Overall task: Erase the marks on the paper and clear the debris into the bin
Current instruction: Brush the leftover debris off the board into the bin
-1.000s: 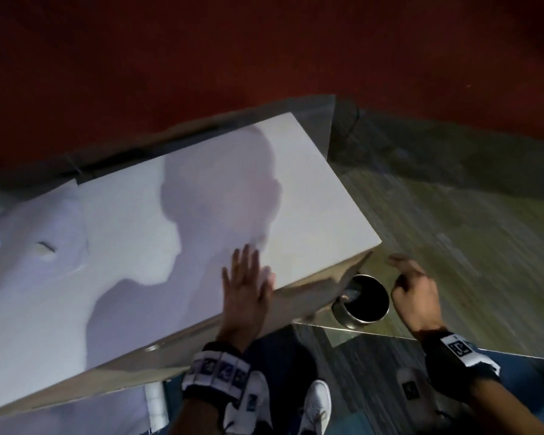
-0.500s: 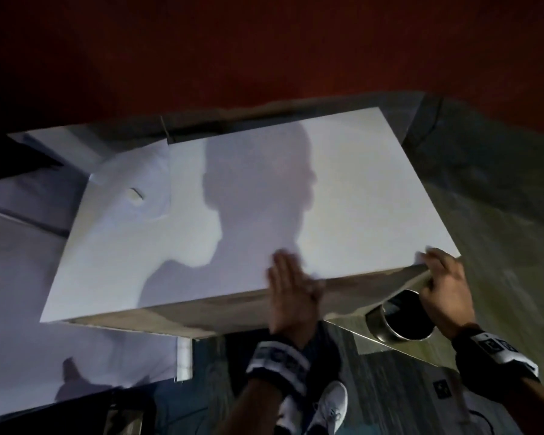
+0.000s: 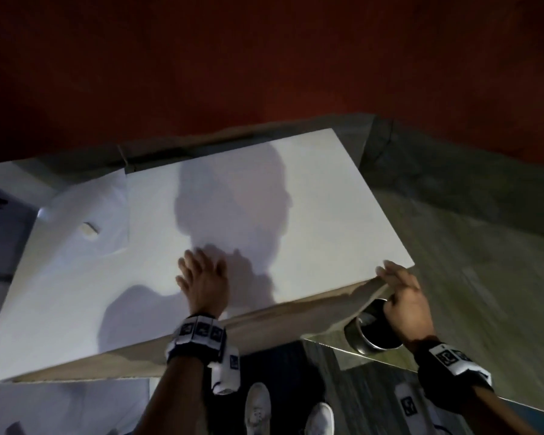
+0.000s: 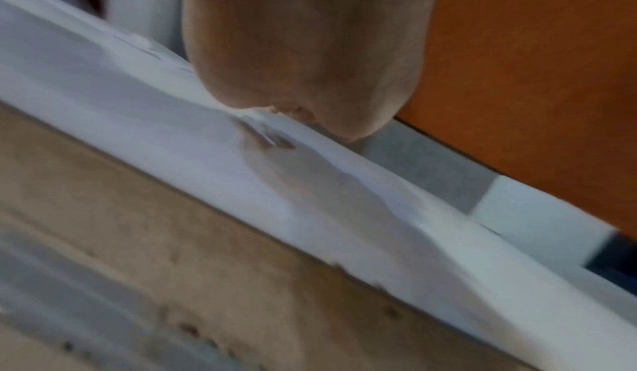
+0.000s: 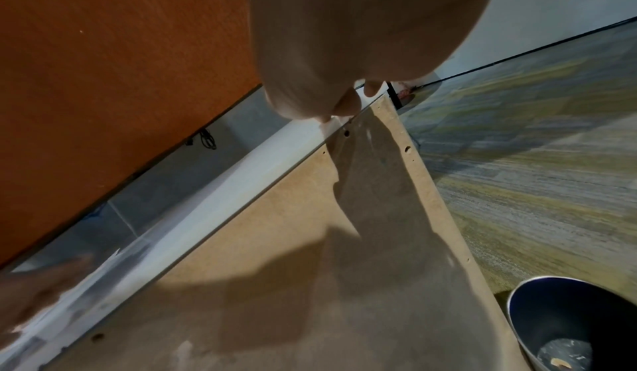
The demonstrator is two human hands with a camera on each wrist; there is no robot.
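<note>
A white sheet of paper (image 3: 107,199) lies at the far left of the white table top (image 3: 327,215), with a small white eraser (image 3: 89,229) on it. My left hand (image 3: 201,277) lies flat, fingers straight, on the table top near its front edge; the left wrist view shows my left hand (image 4: 303,50) pressed to the white surface (image 4: 172,137). My right hand (image 3: 402,293) curls over the table's front right corner, fingertips (image 5: 372,90) on the top. A round metal bin (image 3: 374,334) stands on the floor just below that corner; the bin (image 5: 569,322) holds a few scraps.
A red wall (image 3: 264,58) runs behind the table. Carpeted floor (image 3: 484,246) spreads to the right. The table's bare brown underside (image 5: 310,268) slopes down toward me. My white shoes (image 3: 258,406) stand below the front edge.
My right hand moved from the air beside the bin onto the table's corner. My left hand slid from the front edge further onto the top. The view swung left.
</note>
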